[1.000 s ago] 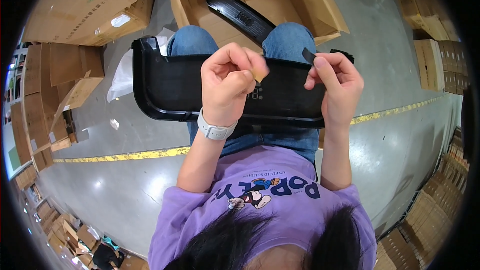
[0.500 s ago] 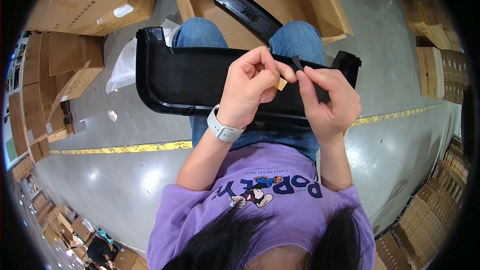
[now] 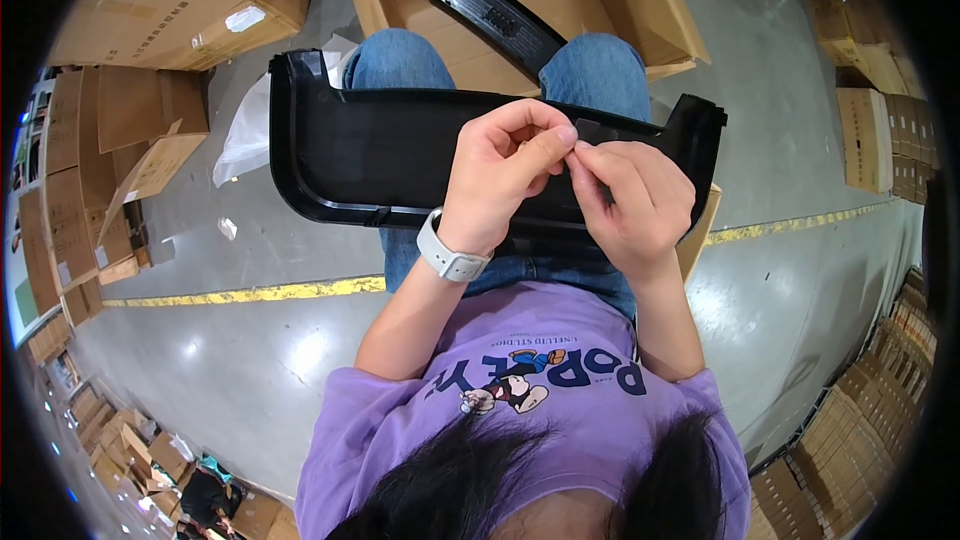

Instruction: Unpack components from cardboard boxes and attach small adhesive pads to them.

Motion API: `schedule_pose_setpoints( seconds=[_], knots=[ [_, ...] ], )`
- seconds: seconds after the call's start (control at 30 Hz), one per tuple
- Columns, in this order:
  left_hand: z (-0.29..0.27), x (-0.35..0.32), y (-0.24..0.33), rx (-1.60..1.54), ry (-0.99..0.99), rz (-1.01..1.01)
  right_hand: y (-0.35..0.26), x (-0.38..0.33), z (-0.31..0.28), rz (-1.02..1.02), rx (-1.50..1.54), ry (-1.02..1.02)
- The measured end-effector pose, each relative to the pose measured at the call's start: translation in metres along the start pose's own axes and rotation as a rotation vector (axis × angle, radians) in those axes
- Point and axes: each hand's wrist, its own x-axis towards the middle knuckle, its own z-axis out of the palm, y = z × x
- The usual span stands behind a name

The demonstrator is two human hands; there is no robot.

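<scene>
A grey floor (image 3: 250, 370) spreads under everything, crossed by a yellow line (image 3: 250, 295). Beyond the person's knees stands an open-topped cardboard box (image 3: 650, 0), with a second black part (image 3: 495, 18) slanting inside it. Across the thighs, in blue jeans (image 3: 400, 58), lies a long black panel (image 3: 370, 140). Its long axis runs left to right, dipping slightly toward the person at the right; both ends turn outward, away from the body, and a raised rim follows the near edge. The panel sits beneath both hands, which are right of its middle. The left hand (image 3: 508, 165), with a pale watch (image 3: 452, 258) at its wrist, has thumb and forefinger pressed together; what lies between them cannot be told. The right hand (image 3: 640, 202) meets it fingertip to fingertip, its grip pinched on a small dark strip (image 3: 597, 130) pointing away from the person, faint against the panel.
</scene>
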Motion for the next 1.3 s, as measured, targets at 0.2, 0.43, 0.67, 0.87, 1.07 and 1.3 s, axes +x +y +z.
schedule_pose_setpoints(
  seconds=[0.2,0.43,0.67,0.87,1.07,1.3],
  knots=[
    [-0.009,-0.005,0.0,0.097,0.057,0.012,-0.008,0.006,-0.013,0.359,0.265,-0.11],
    [-0.017,-0.01,-0.002,0.221,-0.016,0.041,-0.003,-0.001,-0.011,0.63,0.454,-0.265],
    [-0.048,-0.022,0.004,0.725,0.207,0.245,0.026,-0.022,0.001,0.834,0.447,-0.404],
    [-0.074,-0.038,0.014,0.593,0.355,0.135,0.032,-0.031,0.016,0.92,0.441,-0.787],
    [-0.084,-0.036,0.015,0.305,0.345,0.162,0.031,-0.035,0.022,0.885,0.382,-0.792],
    [-0.075,-0.031,0.011,0.372,0.339,0.142,0.027,-0.033,0.022,0.857,0.32,-0.795]
  ],
)
